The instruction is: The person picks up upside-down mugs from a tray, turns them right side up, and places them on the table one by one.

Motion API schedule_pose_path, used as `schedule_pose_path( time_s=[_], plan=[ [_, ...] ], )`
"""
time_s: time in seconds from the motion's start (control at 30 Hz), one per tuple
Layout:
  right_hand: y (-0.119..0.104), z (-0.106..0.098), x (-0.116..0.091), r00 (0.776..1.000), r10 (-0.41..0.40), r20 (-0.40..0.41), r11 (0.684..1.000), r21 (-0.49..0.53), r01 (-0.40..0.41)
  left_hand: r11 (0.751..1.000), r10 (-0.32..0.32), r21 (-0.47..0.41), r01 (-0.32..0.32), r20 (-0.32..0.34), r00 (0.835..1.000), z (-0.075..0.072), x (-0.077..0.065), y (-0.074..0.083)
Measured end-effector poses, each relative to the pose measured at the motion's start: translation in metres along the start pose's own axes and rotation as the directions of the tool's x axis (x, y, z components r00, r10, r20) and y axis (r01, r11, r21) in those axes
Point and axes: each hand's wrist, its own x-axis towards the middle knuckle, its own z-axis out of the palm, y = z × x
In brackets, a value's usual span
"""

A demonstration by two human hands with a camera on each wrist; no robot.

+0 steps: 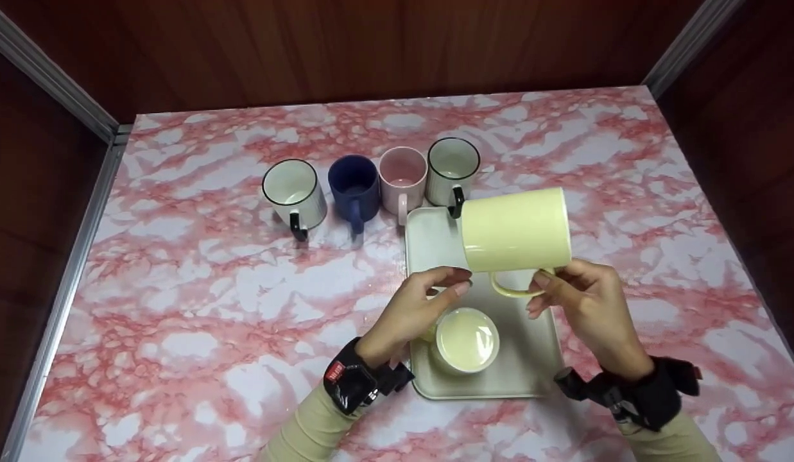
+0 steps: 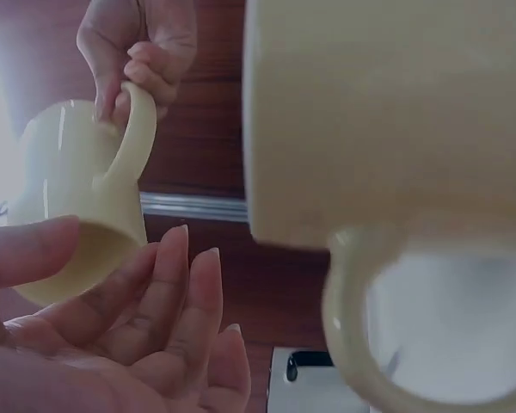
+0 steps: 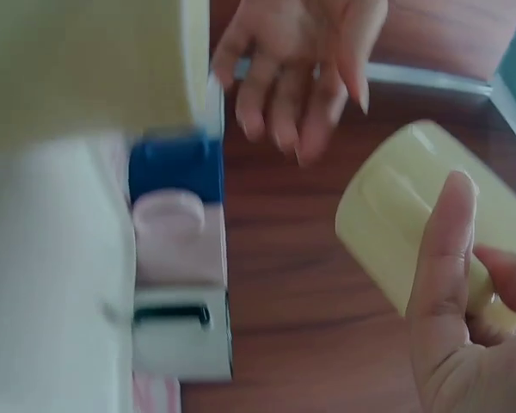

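In the head view, my right hand pinches the handle of a pale yellow mug between thumb and fingers. This mug is held on its side above the tray, its handle hanging downward. Its mouth faces my left hand in the left wrist view. That left hand has relaxed, slightly bent fingers and holds nothing; it hovers beside the raised mug. A second yellow mug stands on the near part of the tray, close by the left hand, which partly covers its handle.
Behind the tray a row holds a white black-rimmed mug, a navy mug, a pink mug and another white black-rimmed mug. Their handles point toward me. Dark wood panels enclose the marbled table.
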Motion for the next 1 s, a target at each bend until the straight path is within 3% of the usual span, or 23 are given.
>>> schedule_pose_path(
  time_s=[0.13,0.23,0.3,0.47,0.7,1.0],
  plan=[
    [0.006,0.006,0.000,0.995,0.011,0.098,0.978,0.204,-0.031,0.995,-0.016,-0.094,0.018,0.024,1.000,0.006,0.000,0.006],
    [0.009,0.010,0.001,0.990,0.019,0.141,0.953,0.296,-0.060,0.983,-0.032,-0.179,0.033,0.008,0.999,0.011,0.000,0.010],
    [0.010,0.014,0.001,0.989,0.020,0.148,0.935,0.347,-0.071,0.962,-0.047,-0.271,0.043,-0.008,0.999,0.013,0.000,0.012],
    [0.013,0.018,0.002,0.985,0.025,0.171,0.884,0.456,-0.102,0.878,-0.097,-0.476,0.051,-0.072,0.993,0.020,0.003,0.016],
    [0.018,0.017,0.005,0.976,0.077,0.206,0.847,0.503,-0.173,0.816,-0.176,-0.576,0.051,-0.164,0.971,0.030,0.009,0.020],
    [0.021,0.013,0.011,0.975,0.155,0.158,0.862,0.460,-0.212,0.700,-0.249,-0.707,0.098,-0.113,0.962,0.035,0.018,0.025]
  ],
)
